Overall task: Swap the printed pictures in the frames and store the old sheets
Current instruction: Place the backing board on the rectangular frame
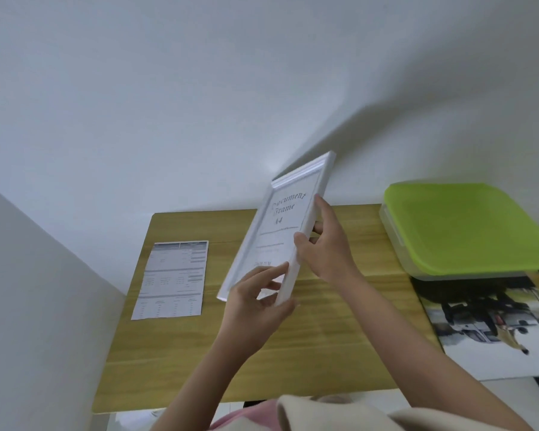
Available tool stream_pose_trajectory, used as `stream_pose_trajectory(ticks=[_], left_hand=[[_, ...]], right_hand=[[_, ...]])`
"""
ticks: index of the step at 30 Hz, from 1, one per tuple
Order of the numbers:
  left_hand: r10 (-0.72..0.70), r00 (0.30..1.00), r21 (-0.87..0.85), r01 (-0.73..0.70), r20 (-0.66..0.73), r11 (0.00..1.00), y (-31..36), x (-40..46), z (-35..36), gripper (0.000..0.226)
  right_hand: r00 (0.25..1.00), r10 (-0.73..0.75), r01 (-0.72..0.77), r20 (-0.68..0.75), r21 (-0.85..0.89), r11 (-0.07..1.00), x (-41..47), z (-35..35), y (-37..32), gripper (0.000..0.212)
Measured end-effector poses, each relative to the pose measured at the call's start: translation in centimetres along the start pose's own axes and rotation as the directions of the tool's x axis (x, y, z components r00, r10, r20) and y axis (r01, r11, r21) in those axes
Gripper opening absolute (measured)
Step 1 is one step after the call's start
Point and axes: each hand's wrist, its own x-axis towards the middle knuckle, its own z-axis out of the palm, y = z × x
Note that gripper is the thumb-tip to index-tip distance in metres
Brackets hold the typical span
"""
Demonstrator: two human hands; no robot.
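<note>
the wooden desk [324,337] carries a printed sheet [173,279] at left. the white frame [277,225] is held tilted above it, long axis running up and away. the right hand [327,247] clasps the frame's right edge; the left hand [255,303] pinches its near lower corner, nearest the person.

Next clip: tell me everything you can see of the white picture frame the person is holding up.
The white picture frame has a stepped, moulded border that looks like plastic or painted wood. It holds a white insert sheet printed "Document Frame A4" above fainter lines. It is lifted clear of the wooden table, tilted, top edge leaning toward the wall. The left hand grips its lower corner, thumb on the front; the right hand holds its right edge, fingers behind. Its back is hidden.
</note>
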Motion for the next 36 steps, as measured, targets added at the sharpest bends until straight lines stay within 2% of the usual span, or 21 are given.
stream_pose_trajectory(ticks=[3,5,7,8,10,12,15,19,24,27,32,36], left_hand=[[-0.009,1.000,-0.028,0.009,-0.028,1.000,-0.4,0.6,-0.8,0.038],[0.033,0.988,0.129,-0.013,-0.151,0.992,-1.2,1.4,-2.1,0.034],[0.083,0.960,0.338,0.012,-0.266,0.941,-1.9,2.3,-3.8,0.036],[0.064,0.950,0.356,0.051,-0.304,0.933,-2.0,2.7,-4.6,0.037],[-0.029,0.951,0.257,0.113,-0.309,0.960,-2.2,3.3,-5.8,0.037],[-0.098,0.964,0.123,0.131,-0.245,0.984,-2.2,3.8,-6.5,0.038],[-0.098,0.973,0.022,0.105,-0.209,0.994,-1.4,4.3,-6.8,0.045],[-0.021,0.980,-0.059,0.010,-0.197,0.998,0.7,5.6,-6.1,0.050],[0.123,0.975,-0.049,-0.134,-0.188,0.990,4.1,8.8,-5.4,0.059],[0.217,0.951,-0.036,-0.230,-0.221,0.973,6.6,11.1,-4.3,0.066],[0.347,0.899,-0.068,-0.377,-0.267,0.924,11.4,15.0,-2.2,0.065],[0.445,0.857,-0.084,-0.479,-0.260,0.874,15.8,18.5,-1.3,0.063]], right_hand=[[0.996,0.031,-0.024,-0.088,0.086,0.996,-0.5,-0.4,1.0,0.063],[0.985,0.065,-0.042,-0.161,0.140,0.989,-0.8,-1.0,1.5,0.056],[0.978,0.071,-0.034,-0.196,0.185,0.982,-1.0,-1.6,2.0,0.051],[0.977,0.063,-0.020,-0.204,0.208,0.978,-1.0,-1.9,2.2,0.049],[0.977,0.031,0.023,-0.212,0.249,0.968,-1.2,-2.3,2.3,0.047],[0.974,-0.018,0.080,-0.225,0.269,0.960,-1.2,-2.7,2.2,0.048],[0.968,-0.081,0.147,-0.236,0.280,0.949,-0.6,-3.4,1.7,0.050],[0.947,-0.164,0.228,-0.278,0.218,0.949,0.6,-5.1,0.7,0.049],[0.887,-0.290,0.349,-0.360,0.112,0.930,3.2,-7.7,-1.4,0.048],[0.847,-0.351,0.416,-0.399,0.088,0.905,5.6,-9.6,-3.0,0.050],[0.771,-0.486,0.554,-0.411,0.058,0.830,10.5,-13.5,-7.2,0.050],[0.680,-0.596,0.661,-0.427,0.008,0.750,14.3,-16.9,-10.6,0.053]])
